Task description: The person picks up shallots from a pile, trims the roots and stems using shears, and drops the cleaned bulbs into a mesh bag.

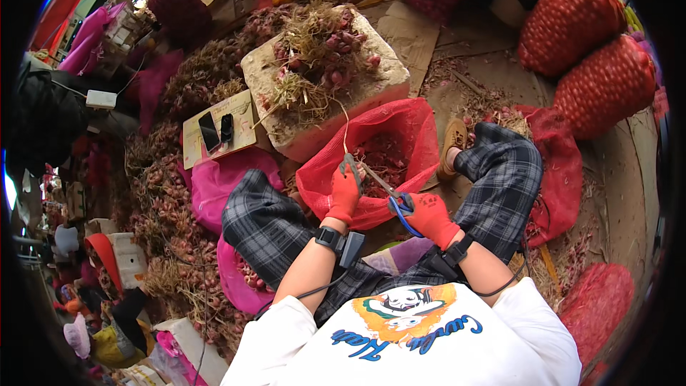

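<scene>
My left hand (345, 193), in a red glove with a grey palm, pinches a long dried stalk (346, 125); whether a shallot hangs from it is too small to tell. My right hand (429, 214), also gloved, is closed on blue-handled scissors (406, 214), whose blades point up-left at my left hand's fingertips. Both hands are over the near rim of a red mesh sack (414, 121) with shallots and trimmings inside. Beyond it, a pale, rough block (386, 82) bears a pile of shallots with dried tops (325, 50).
A board (193, 143) holds two dark devices at left. Loose shallots (164, 214) cover the left floor. Full red sacks (593, 86) stand at upper right; pink sacks (214, 186) and another red sack (593, 314) lie around my legs. People (107, 329) appear at lower left.
</scene>
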A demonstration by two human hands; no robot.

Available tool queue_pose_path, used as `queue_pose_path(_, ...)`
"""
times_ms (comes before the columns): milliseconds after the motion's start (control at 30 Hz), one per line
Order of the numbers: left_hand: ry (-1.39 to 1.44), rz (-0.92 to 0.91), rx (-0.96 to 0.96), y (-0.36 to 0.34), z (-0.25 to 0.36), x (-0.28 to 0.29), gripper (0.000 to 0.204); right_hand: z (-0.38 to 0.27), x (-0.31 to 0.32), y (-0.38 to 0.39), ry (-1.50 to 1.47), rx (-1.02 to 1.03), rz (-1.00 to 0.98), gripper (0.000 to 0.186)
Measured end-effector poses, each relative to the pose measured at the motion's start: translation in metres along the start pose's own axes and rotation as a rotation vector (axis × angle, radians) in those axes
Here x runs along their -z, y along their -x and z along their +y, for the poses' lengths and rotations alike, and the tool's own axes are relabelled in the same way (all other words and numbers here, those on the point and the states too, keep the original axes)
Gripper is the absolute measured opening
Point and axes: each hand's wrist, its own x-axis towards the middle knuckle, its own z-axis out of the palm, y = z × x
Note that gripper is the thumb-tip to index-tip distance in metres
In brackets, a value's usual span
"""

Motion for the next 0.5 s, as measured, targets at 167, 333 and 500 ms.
queue_pose_path(167,0.069,-0.148,0.107,0.004,0.019,0.002,0.046,0.008,-0.005,-0.002,-0.295,0.009,0.006,0.050)
queue_pose_path(333,0.438,-0.515,0.591,0.004,0.045,0.006,0.051,-0.003,0.027,-0.021,-1.133,-0.112,-0.128,0.028)
queue_pose_path(500,0.398,-0.670,0.665,0.014,0.043,0.004,0.056,-0.029,0.048,-0.040,-1.184,0.042,-0.032,0.039)
